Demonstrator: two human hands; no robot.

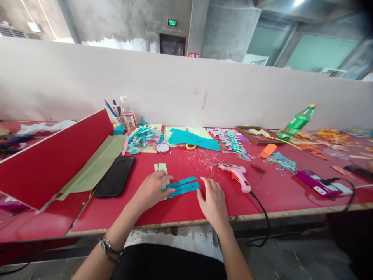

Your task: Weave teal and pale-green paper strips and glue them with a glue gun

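Blue paper strips (189, 187) lie side by side on the red table, their left ends crossing upright pale green paper strips (161, 167). My left hand (153, 190) rests over that crossing, fingers stretched out and thumb on the blue strips; it hides part of the green ones. At the right ends of the blue strips is my right hand (214, 199), palm down with thumb and fingers apart, the thumb touching or nearly touching the strip ends. Right of my right hand, a pink hot glue gun (239, 175) lies on its side.
A black phone (115, 177) lies left, beside a red divider board (58, 155). Behind are paper scraps (142, 138), a blue paper sheet (194, 139) and a tape roll (162, 147). A green bottle (297, 122) and a purple power strip (317, 183) stand right.
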